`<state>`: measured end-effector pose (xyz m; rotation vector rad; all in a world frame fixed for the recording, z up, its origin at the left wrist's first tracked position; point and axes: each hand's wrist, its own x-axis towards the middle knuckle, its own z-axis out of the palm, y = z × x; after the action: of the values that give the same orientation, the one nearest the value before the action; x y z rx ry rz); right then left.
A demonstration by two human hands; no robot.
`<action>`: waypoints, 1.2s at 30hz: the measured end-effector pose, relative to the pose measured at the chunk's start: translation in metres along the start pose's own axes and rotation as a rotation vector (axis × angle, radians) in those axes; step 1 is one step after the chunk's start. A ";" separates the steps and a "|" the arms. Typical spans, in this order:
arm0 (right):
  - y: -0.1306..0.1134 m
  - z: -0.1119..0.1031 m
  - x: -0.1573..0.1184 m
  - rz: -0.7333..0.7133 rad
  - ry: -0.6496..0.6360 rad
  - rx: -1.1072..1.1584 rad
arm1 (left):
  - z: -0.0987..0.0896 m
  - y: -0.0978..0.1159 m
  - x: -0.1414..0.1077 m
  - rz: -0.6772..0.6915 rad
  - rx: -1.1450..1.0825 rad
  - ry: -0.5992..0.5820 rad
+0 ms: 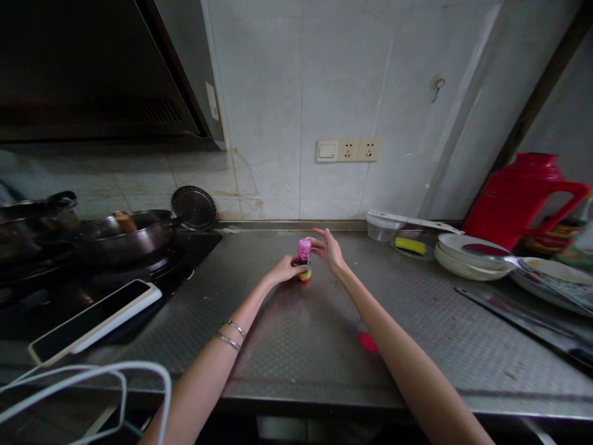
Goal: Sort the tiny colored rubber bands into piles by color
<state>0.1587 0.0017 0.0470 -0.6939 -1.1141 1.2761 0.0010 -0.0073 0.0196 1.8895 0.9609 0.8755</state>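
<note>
A small bottle (304,259) with a pink top and a dark and yellow lower part stands upright on the metal counter. My left hand (286,269) is closed around its lower body from the left side. At the right of the pink top is my right hand (330,251), fingers stretched and apart; whether a fingertip touches the top I cannot tell. Nearer the front edge, a flat red piece (368,342) lies partly hidden by my right forearm.
On the left are a stove with a steel pan (125,238), a phone-like device (95,321) and white cables (125,366). To the right sit a yellow sponge (410,246), stacked bowls (467,267), a long knife-like blade (509,318) and a red thermos jug (507,201).
</note>
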 end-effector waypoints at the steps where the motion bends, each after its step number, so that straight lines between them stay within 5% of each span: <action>1: 0.000 -0.003 0.001 -0.012 0.037 -0.012 | 0.000 0.001 0.000 0.001 -0.001 0.002; 5: -0.001 -0.008 0.002 -0.022 0.091 -0.042 | 0.001 0.001 -0.001 0.010 -0.004 0.012; 11: -0.003 0.005 -0.004 0.025 -0.082 0.019 | 0.001 0.001 -0.001 0.006 0.003 0.016; 18: -0.003 -0.009 -0.001 0.012 0.082 -0.026 | 0.000 -0.001 0.000 0.013 -0.008 0.010; 26: -0.002 0.006 -0.008 0.025 -0.159 0.029 | 0.001 -0.001 0.000 0.030 0.018 0.018; 36: 0.001 -0.006 -0.004 -0.008 -0.105 0.049 | 0.002 -0.008 0.002 0.062 0.015 0.019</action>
<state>0.1637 -0.0009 0.0428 -0.5907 -1.1654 1.3413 0.0009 -0.0036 0.0119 1.9362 0.9267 0.9267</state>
